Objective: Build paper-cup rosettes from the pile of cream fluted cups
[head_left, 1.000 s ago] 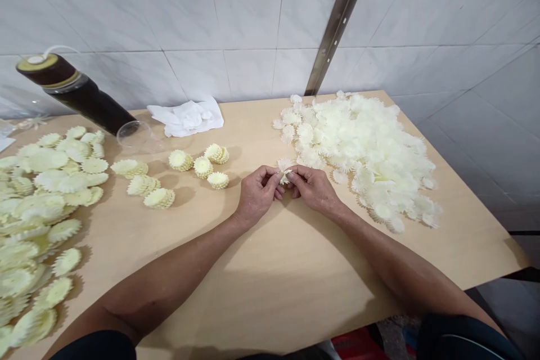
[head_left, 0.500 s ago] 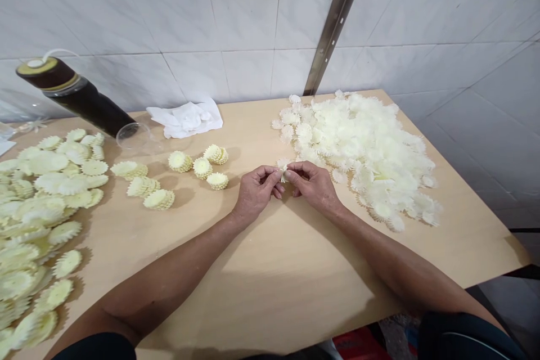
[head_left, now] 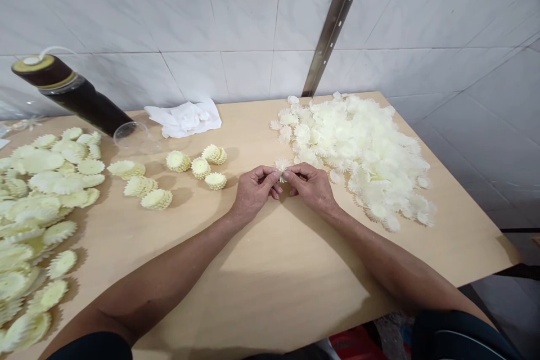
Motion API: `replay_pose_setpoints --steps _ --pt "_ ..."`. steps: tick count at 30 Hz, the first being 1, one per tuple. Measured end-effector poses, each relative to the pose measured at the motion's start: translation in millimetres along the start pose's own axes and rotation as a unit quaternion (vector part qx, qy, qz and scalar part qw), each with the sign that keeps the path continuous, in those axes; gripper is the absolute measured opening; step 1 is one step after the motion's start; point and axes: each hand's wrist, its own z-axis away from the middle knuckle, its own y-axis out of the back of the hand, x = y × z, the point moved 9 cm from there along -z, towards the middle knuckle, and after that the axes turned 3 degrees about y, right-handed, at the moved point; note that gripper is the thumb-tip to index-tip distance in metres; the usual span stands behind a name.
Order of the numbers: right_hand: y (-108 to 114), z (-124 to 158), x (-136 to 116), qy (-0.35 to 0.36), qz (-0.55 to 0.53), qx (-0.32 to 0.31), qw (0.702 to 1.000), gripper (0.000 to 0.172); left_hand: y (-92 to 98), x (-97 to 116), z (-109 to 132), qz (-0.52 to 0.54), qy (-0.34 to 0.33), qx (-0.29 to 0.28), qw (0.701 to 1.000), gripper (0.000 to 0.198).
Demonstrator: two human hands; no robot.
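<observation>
Tiled wall behind, wooden bench (head_left: 270, 270) under your arms. Far left: spread of yellowish discs (head_left: 37, 202), dark bottle (head_left: 71, 95) behind it, small stacks (head_left: 198, 166) mid-left. At centre your left hand (head_left: 253, 194) and right hand (head_left: 314, 188) meet, both grips pinching one petal disc (head_left: 282, 167) between fingertips, low over the bench. White pile (head_left: 363, 152) lies just right of it; right hand nearer.

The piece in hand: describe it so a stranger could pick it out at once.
On the wooden table, find the big white heap. Just beside it, the left hand and right hand pinch one small fringed white piece between them: the only one held.
</observation>
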Motion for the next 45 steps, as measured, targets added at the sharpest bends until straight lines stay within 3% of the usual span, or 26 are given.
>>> replay_pose_setpoints --steps 14,16,19,21,24,26,30,32,34,40,45 --pt "23 -13 -11 0.007 -0.071 0.049 0.996 0.04 3.6 -1 -1 0.061 -0.012 0.011 0.998 0.043" --pt "42 -18 -21 0.037 -0.08 0.09 0.992 0.038 7.5 0 0 0.063 -0.017 0.027 0.998 0.043" --pt "86 -20 -47 0.122 -0.084 0.205 0.967 0.033 13.1 0 0 0.06 -0.019 0.055 0.996 0.044" --pt "95 -22 -61 0.153 -0.05 0.195 0.968 0.029 9.3 1 -1 0.041 -0.019 0.04 0.998 0.044" --pt "88 -23 -71 0.165 0.015 0.13 0.978 0.026 5.3 2 -1 0.009 -0.022 0.028 0.999 0.041" --pt "85 -20 -75 0.196 0.084 0.126 0.969 0.023 5.9 3 0 -0.003 -0.021 0.032 0.999 0.039" --pt "89 -13 -88 0.314 0.295 0.173 0.886 0.018 5.6 5 1 -0.011 -0.015 0.027 0.999 0.039" --pt "92 -14 -88 0.334 0.378 0.183 0.844 0.023 5.4 6 1 -0.01 -0.012 0.027 1.0 0.04" --pt "93 -16 -88 0.331 0.422 0.18 0.825 0.031 5.5 5 1 -0.006 -0.009 0.029 1.0 0.04" --pt "73 -10 -85 0.289 0.372 0.143 0.87 0.023 5.0 3 0 -0.002 -0.009 0.027 1.0 0.039" --pt "69 -13 -76 0.266 0.392 0.135 0.87 0.014 6.6 3 -1 -0.004 -0.014 0.029 0.999 0.039"
